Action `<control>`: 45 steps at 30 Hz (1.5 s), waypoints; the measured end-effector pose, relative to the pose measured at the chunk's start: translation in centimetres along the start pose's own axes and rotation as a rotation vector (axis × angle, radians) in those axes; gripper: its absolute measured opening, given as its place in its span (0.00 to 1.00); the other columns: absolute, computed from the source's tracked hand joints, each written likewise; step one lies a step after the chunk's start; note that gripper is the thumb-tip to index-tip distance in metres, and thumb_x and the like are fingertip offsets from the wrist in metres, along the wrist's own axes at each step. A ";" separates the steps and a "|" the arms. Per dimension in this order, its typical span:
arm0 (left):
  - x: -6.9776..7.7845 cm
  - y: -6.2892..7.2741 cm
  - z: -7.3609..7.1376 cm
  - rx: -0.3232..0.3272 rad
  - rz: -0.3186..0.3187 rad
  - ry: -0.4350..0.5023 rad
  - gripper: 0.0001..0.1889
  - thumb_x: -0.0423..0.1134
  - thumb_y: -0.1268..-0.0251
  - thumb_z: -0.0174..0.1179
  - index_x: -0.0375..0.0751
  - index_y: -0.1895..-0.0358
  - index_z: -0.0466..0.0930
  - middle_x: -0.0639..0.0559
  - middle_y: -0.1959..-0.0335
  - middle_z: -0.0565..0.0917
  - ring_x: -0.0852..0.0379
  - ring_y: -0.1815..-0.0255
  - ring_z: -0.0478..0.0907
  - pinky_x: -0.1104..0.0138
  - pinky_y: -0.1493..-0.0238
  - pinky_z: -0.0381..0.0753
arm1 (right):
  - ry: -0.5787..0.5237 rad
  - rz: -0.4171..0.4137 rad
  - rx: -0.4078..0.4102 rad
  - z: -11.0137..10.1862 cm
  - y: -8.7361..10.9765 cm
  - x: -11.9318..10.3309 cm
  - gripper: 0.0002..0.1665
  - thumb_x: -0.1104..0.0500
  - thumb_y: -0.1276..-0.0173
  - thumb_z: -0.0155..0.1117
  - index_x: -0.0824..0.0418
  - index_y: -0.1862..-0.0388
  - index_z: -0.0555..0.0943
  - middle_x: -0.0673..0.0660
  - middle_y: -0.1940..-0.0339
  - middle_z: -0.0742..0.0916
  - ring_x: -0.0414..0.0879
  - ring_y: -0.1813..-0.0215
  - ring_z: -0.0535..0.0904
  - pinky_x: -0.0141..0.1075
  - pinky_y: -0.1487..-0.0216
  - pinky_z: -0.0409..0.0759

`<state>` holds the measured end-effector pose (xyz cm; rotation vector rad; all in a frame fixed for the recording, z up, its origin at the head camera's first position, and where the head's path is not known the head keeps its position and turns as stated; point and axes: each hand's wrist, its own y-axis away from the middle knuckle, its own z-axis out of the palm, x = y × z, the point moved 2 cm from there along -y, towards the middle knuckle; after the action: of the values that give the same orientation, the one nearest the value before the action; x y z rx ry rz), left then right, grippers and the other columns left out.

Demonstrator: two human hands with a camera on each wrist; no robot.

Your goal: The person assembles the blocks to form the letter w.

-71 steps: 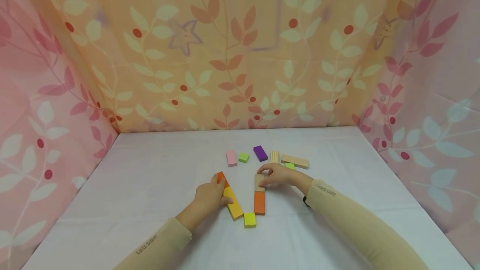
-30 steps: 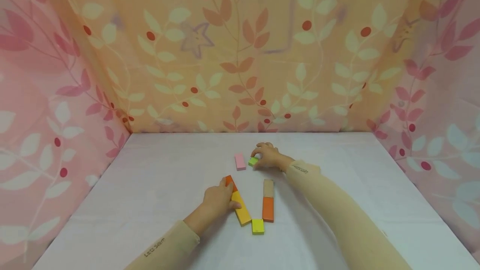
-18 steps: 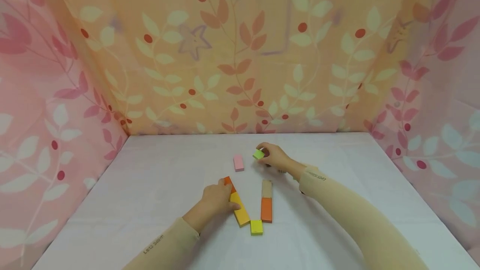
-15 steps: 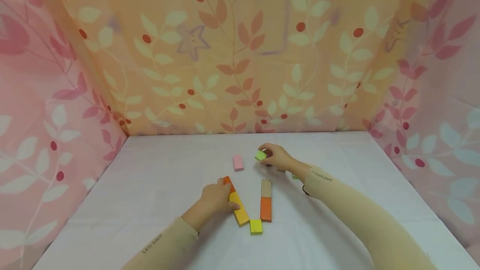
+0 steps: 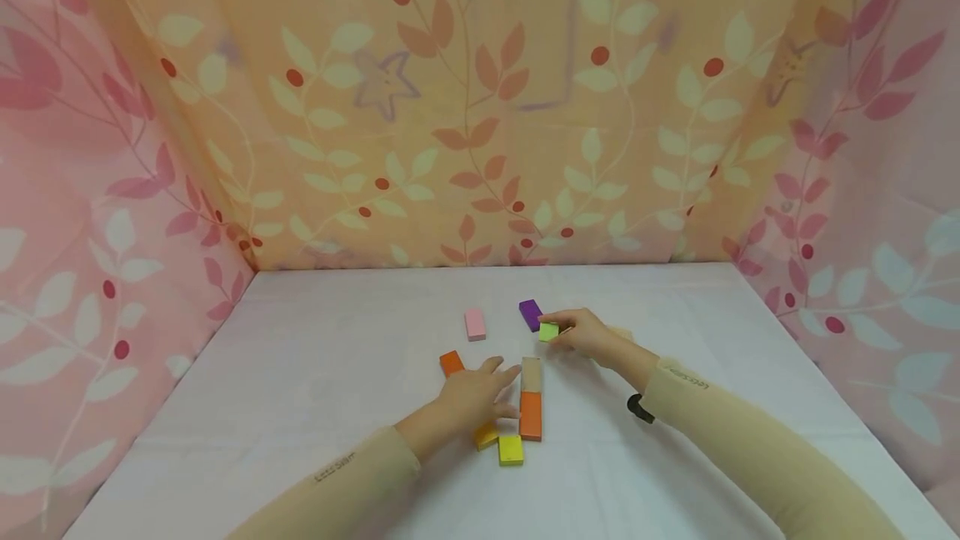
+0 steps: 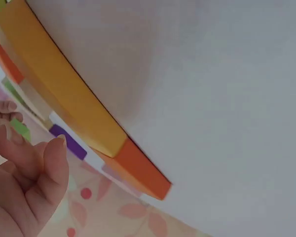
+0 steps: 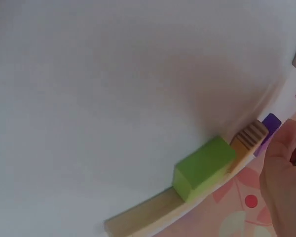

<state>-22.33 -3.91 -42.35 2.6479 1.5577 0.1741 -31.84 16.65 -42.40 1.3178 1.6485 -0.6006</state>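
In the head view my right hand (image 5: 588,335) pinches a small lime green block (image 5: 549,332) between thumb and fingers, just beyond the tan block (image 5: 531,375). An orange block (image 5: 530,417) adjoins the tan one's near end. My left hand (image 5: 472,396) has its fingers spread and holds nothing; it overlaps the slanted row of a long yellow block (image 6: 64,84) and an orange-red block (image 5: 452,362). Its fingertips reach toward the tan and orange column. A square yellow block (image 5: 511,450) lies at the near end, between the two rows.
Behind lie a pink block (image 5: 475,324) and a purple block (image 5: 529,313). The right wrist view shows a green block (image 7: 204,165), a striped block (image 7: 249,138) and a long tan block (image 7: 143,215). Patterned cloth (image 5: 480,148) walls in the white table (image 5: 300,357).
My right hand placed the tan block, picked up the lime green block, then brought it rightward and nearer. My left hand came off the slanted row and shifted right, fingers spreading.
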 end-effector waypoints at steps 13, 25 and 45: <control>1.9 -1.4 0.7 -0.117 0.065 -0.102 0.35 0.65 0.39 0.55 0.60 0.29 0.68 0.56 0.27 0.66 0.54 0.53 0.82 0.70 0.63 0.78 | 0.230 -0.087 0.072 1.5 0.2 1.1 0.24 0.73 0.45 0.69 0.74 0.47 0.78 0.66 0.54 0.83 0.56 0.53 0.78 0.45 0.52 0.79; 2.4 -1.7 0.1 -0.133 0.044 -0.136 0.34 0.64 0.43 0.60 0.61 0.31 0.71 0.57 0.29 0.68 0.55 0.46 0.80 0.69 0.55 0.78 | 0.417 -0.109 0.111 1.6 0.3 0.9 0.15 0.65 0.39 0.69 0.70 0.54 0.83 0.56 0.67 0.82 0.47 0.65 0.73 0.36 0.64 0.72; 2.3 -2.1 0.2 -0.121 0.051 -0.082 0.35 0.64 0.45 0.61 0.60 0.33 0.73 0.57 0.29 0.68 0.55 0.40 0.77 0.66 0.53 0.79 | 0.398 -0.118 -0.012 0.9 0.0 0.8 0.16 0.63 0.40 0.71 0.65 0.52 0.85 0.52 0.75 0.78 0.42 0.71 0.68 0.32 0.69 0.68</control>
<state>-22.98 -0.85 -42.65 2.5689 1.4090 0.1550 -31.53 16.37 -43.52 1.4026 2.0591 -0.4118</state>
